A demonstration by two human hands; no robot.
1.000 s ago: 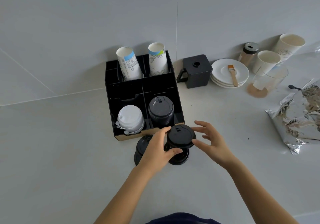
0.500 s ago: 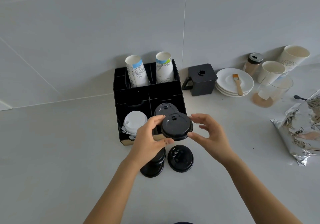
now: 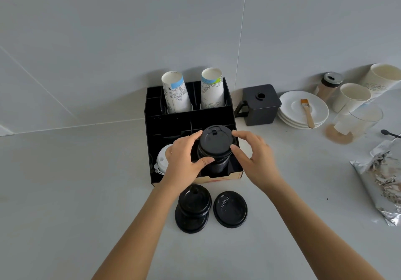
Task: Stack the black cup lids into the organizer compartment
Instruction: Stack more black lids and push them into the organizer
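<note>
1. The left hand and the right hand flank a round black plastic cup lid held over the front right compartment of the black divided organizer box
2. Left fingers curl against the lid's left edge, thumb under its front rim; the hand is clamped on the lid
3. Right fingers are spread apart, their tips at the lid's right edge; whether they press it cannot be told
4. The lid sits on top of a stack of black lids in that compartment
5. The front left compartment holds white plastic lids, partly hidden by the left hand
6. Two printed paper cups stand tilted in the rear compartments
7. On the grey counter, just in front of the organizer, lie two overlapping black lids and a single black lid beside them
</note>
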